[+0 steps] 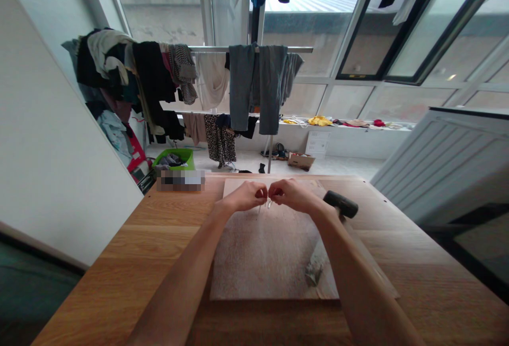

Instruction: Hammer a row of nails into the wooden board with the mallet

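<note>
Over the far half of a pale, worn board [262, 261], my two hands almost meet at the fingertips. My left hand [252, 195] is closed in a pinch, with a thin light line showing just beneath its fingers. Curled in a similar pinch is my right hand [287, 194]; a small shiny thin piece [269, 204] sticks out below its fingertips. Both pieces are too small to name. To the right of my right wrist lies a black-headed mallet [341, 204], its handle partly hidden by my forearm. A small clear plastic bag [314, 267] rests on the board's near right part.
The board lies on a wooden table [159, 245]. At the table's far left is a blurred-out item [181, 180]. Beyond the table stand a laundry rack [214, 49] with clothes, a green basket [191, 158] and a cardboard box [301, 161]. A white panel [449, 160] stands at right.
</note>
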`<state>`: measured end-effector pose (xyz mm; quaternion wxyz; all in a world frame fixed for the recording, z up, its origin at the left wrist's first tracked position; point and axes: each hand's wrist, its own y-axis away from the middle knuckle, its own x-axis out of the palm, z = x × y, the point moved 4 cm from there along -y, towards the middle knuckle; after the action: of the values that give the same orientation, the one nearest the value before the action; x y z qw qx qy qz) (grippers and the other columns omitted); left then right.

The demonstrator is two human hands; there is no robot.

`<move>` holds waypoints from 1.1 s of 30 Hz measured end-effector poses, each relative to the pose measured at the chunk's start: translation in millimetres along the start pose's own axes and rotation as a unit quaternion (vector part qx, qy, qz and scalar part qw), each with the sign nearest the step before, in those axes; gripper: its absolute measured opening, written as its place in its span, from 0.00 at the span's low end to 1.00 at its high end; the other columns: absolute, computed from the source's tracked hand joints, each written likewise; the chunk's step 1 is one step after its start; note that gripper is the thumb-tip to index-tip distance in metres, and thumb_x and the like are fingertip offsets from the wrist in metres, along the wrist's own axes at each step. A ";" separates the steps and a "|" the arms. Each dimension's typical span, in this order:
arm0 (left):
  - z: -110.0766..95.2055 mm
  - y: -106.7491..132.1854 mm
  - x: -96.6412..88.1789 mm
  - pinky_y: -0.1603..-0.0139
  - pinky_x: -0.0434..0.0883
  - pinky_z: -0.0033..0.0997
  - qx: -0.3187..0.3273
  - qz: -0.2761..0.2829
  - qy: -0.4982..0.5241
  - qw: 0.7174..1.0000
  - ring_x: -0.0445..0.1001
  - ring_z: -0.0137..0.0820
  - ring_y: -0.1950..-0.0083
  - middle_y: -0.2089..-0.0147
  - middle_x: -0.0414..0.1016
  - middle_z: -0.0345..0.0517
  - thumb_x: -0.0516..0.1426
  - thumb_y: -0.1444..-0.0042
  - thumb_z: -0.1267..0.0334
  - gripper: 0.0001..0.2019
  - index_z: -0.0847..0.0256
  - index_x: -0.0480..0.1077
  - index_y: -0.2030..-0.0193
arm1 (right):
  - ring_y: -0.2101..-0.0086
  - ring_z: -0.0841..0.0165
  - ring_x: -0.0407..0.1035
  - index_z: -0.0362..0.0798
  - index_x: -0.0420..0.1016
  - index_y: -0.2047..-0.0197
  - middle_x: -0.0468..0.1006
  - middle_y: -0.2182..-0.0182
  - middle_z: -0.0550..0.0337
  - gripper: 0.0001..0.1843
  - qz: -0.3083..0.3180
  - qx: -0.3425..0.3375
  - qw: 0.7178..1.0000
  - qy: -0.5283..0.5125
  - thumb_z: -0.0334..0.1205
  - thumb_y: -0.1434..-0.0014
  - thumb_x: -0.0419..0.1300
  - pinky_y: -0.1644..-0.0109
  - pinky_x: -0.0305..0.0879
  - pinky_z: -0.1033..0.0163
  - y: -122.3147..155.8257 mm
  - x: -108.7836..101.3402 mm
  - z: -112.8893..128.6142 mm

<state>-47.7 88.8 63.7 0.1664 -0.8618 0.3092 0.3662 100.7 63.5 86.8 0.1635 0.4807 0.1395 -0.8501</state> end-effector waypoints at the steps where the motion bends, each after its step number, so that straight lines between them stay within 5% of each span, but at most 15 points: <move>1: -0.3 0.2 -0.1 0.66 0.65 0.23 0.000 0.001 0.001 1.000 0.72 0.28 0.68 0.69 0.76 0.41 0.59 0.47 0.71 0.06 0.64 0.76 0.63 | 0.74 0.71 0.70 0.46 0.81 0.68 0.79 0.76 0.61 0.11 0.001 0.000 1.000 -0.002 0.27 0.48 0.57 0.69 0.60 0.69 -0.1 0.6 -0.5; 14: -4.3 2.6 -2.5 0.69 0.64 0.22 0.005 0.015 0.021 1.000 0.71 0.26 0.69 0.71 0.74 0.39 0.58 0.49 0.74 0.06 0.64 0.75 0.65 | 0.73 0.69 0.71 0.46 0.80 0.68 0.79 0.77 0.61 0.09 0.016 0.017 1.000 -0.020 0.30 0.48 0.58 0.69 0.61 0.68 0.2 -0.4 -8.3; 23: 0.6 4.7 -0.4 0.66 0.67 0.23 0.017 0.063 0.066 0.996 0.74 0.28 0.66 0.69 0.77 0.41 0.60 0.51 0.72 0.05 0.64 0.77 0.67 | 0.76 0.71 0.72 0.48 0.81 0.65 0.79 0.78 0.62 0.10 0.082 0.045 0.995 -0.022 0.30 0.47 0.59 0.73 0.60 0.70 4.5 5.1 0.5; 33: -2.2 7.0 -1.3 0.67 0.68 0.25 0.006 0.097 0.052 0.994 0.75 0.29 0.66 0.68 0.78 0.42 0.64 0.51 0.65 0.06 0.63 0.77 0.66 | 0.75 0.70 0.74 0.46 0.76 0.60 0.80 0.74 0.58 0.07 0.038 0.060 0.996 -0.053 0.32 0.40 0.57 0.73 0.63 0.70 1.2 6.4 -8.3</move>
<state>-51.9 82.9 65.7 0.1188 -0.8448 0.4013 0.3334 104.5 64.7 77.1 0.1742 0.4486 0.0611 -0.8745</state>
